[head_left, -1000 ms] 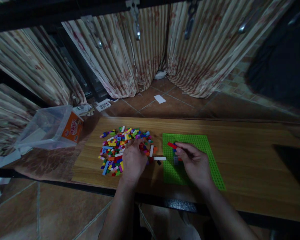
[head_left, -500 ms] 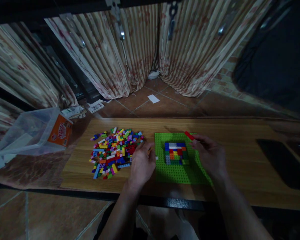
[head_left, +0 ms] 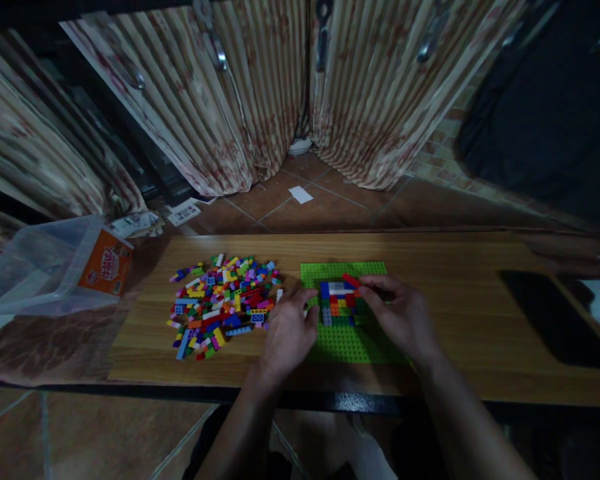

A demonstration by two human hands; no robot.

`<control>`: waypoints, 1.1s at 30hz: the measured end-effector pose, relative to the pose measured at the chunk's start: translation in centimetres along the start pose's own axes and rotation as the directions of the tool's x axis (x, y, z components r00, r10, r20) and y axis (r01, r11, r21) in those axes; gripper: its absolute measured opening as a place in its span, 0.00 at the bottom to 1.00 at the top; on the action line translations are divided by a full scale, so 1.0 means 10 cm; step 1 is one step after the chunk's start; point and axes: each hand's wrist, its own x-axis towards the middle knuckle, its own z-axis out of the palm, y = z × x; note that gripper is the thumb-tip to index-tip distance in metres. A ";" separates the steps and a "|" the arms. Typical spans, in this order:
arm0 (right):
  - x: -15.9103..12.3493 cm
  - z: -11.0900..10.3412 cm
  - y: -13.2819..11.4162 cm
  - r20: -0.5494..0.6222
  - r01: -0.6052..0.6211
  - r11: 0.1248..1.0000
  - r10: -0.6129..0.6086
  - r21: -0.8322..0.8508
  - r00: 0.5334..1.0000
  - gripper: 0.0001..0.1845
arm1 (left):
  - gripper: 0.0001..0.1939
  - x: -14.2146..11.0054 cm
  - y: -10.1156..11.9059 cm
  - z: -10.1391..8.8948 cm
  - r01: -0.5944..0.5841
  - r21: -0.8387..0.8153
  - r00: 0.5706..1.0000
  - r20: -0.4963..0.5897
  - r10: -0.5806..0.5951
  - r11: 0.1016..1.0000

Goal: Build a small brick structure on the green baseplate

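A long red toy brick [head_left: 351,280] is pinched between the thumb and fingers of my right hand [head_left: 403,312], tilted just over the upper right of a square patch of coloured bricks [head_left: 335,308]. That patch, in blue, grey, white, red, yellow, orange and green, sits on a green studded baseplate [head_left: 350,350]. At the baseplate's left edge is my left hand [head_left: 291,330], thumb and forefinger apart with nothing visible between them. My right hand covers part of the baseplate's right side.
A pile of loose bricks [head_left: 220,307] spreads over the left of the wooden table [head_left: 460,267]. A dark flat object [head_left: 555,317] lies at the right. On the far left stands a clear plastic bin [head_left: 55,267] with an orange label. Curtains hang behind.
My right hand has moved left with the red brick, from the baseplate's upper right to over the brick patch. My left thumb and forefinger have parted. The view has shifted slightly.
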 end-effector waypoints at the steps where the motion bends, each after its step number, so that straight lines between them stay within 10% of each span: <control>1: -0.01 0.01 -0.01 0.009 0.010 1.000 -0.010 -0.009 1.000 0.14 | 0.15 0.00 0.00 0.00 -0.006 0.035 1.000 0.010 0.006 0.999; 12: -0.11 -0.05 -0.19 0.120 0.154 0.962 -0.129 -0.227 0.984 0.10 | 0.21 -0.02 -0.09 -0.11 -0.083 0.284 0.995 0.068 0.066 0.955; 23: -0.42 0.10 -0.17 0.193 0.381 0.769 -0.329 -0.513 0.924 0.06 | 0.17 -0.08 0.13 0.15 0.043 -0.203 0.993 0.121 -0.018 0.978; 33: -0.36 0.02 -0.11 0.270 0.336 0.791 -0.223 -0.511 0.936 0.04 | 0.19 -0.03 0.18 0.33 0.044 -0.380 0.993 0.118 0.001 0.924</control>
